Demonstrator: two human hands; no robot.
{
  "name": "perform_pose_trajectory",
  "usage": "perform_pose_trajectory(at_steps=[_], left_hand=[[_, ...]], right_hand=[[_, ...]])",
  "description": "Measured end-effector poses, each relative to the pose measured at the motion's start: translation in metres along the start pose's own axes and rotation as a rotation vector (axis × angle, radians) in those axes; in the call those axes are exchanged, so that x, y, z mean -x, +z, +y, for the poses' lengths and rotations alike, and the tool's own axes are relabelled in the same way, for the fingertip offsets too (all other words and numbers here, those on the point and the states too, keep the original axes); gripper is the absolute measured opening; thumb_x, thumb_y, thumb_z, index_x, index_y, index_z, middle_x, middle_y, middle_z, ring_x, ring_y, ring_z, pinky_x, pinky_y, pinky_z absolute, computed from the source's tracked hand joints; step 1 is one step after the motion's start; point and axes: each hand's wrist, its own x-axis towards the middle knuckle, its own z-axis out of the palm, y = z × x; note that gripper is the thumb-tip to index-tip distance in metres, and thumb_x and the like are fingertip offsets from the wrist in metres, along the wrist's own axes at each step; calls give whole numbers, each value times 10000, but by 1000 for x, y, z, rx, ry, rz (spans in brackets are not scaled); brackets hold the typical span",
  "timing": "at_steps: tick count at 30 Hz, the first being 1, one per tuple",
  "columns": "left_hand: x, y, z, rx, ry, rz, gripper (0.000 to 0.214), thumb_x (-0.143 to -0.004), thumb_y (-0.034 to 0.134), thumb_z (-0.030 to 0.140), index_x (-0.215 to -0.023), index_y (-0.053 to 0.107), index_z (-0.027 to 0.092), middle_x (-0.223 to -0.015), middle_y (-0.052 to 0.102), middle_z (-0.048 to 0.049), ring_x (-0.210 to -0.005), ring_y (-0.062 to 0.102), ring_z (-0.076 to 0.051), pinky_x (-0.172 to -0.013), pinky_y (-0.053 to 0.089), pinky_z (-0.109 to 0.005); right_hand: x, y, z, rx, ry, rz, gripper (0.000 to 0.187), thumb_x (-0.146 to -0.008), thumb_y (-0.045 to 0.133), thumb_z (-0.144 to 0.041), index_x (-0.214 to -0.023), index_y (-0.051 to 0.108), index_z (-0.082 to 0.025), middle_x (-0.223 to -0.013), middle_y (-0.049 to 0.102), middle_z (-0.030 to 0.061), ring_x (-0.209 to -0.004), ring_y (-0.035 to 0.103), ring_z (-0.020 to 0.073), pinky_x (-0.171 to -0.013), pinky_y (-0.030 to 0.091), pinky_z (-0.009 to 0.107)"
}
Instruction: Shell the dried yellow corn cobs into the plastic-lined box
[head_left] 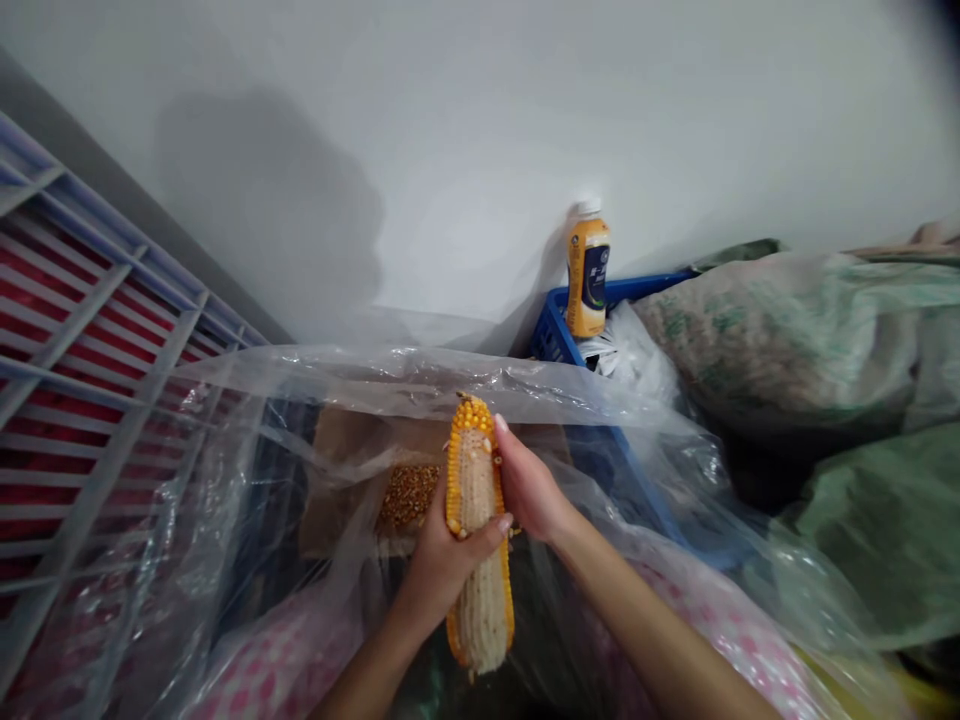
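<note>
Both of my hands hold one corn cob [477, 480] upright in the middle of the view. Its near face is stripped to the pale core, with yellow kernels left along both edges and at the tip. My left hand [442, 560] wraps around the middle of the cob from the left, thumb across its front. My right hand [529, 485] grips the upper part from the right, with a finger pressed near the tip. Behind the cob, a pile of loose kernels [407, 495] lies in a brown box under a clear plastic sheet [300, 400].
An orange drink bottle [586, 268] stands against the white wall at the corner of a blue crate [551, 330]. Large green sacks [795, 330] fill the right side. A grey and red slatted rack [90, 370] stands on the left. Pink patterned cloth [285, 660] lies below.
</note>
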Motion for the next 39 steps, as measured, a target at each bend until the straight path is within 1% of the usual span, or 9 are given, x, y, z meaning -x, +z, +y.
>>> perform_pose_trajectory(at_steps=[4,12,15,18,21,27,32,35,39], left_hand=[[-1,2,-5,-2,3,8,504,-578,747,350,-996,528,172,-1046,667,-85,-954,632,-234,-814,498,-329],[2,2,-3,-17,-28,40,472,-566,759,357,-945,541,179,-886,679,-60,-908,647,-252,-817,502,-365],[1,3,-2,-21,4,53,494,-562,765,354,-970,545,183,-913,679,-60,-940,642,-255,-844,496,-370],[0,4,-2,-49,33,31,472,-578,753,334,-975,547,183,-960,672,-68,-987,629,-259,-879,482,-375],[-1,5,-3,-62,34,22,482,-584,740,311,-999,532,181,-1000,661,-78,-1011,620,-261,-891,476,-376],[0,3,-1,-34,55,8,477,-572,736,303,-974,507,185,-1034,660,-79,-1009,623,-252,-881,484,-357],[1,3,-1,35,20,-16,461,-560,753,312,-939,528,177,-1024,675,-79,-944,643,-240,-831,505,-339],[2,2,-1,101,-7,4,489,-540,783,326,-943,552,174,-964,685,-65,-880,651,-223,-790,515,-329],[4,1,1,217,-159,-34,524,-500,809,385,-905,560,165,-802,677,-44,-662,647,-197,-631,528,-335]], right_hand=[[1,-1,1,27,3,22,380,-759,618,-536,-1012,610,-252,-871,625,-18,-779,558,135,-764,441,261],[10,4,-7,4,14,-13,364,-740,663,-388,-1076,593,-268,-938,640,-20,-846,570,143,-778,435,247],[8,5,-6,6,0,-14,365,-756,637,-437,-1077,595,-269,-977,650,-11,-905,574,164,-822,432,272],[5,5,-2,-1,-5,48,361,-775,592,-524,-1013,603,-253,-931,655,2,-868,585,174,-799,444,295],[3,4,1,-16,2,82,327,-773,614,-492,-989,602,-247,-876,647,-8,-791,581,151,-739,448,268],[8,3,-1,-1,-17,28,332,-759,647,-433,-1043,611,-265,-896,630,-26,-778,554,125,-733,434,232],[12,4,-7,84,-7,42,422,-712,691,-354,-1115,589,-282,-938,639,-33,-823,556,135,-753,428,229],[11,4,-10,24,25,-1,458,-701,673,-428,-1121,584,-267,-978,659,-13,-866,576,165,-783,434,265],[7,5,-12,-85,91,25,470,-711,646,-492,-1121,583,-271,-1019,673,2,-889,602,184,-801,445,305]])
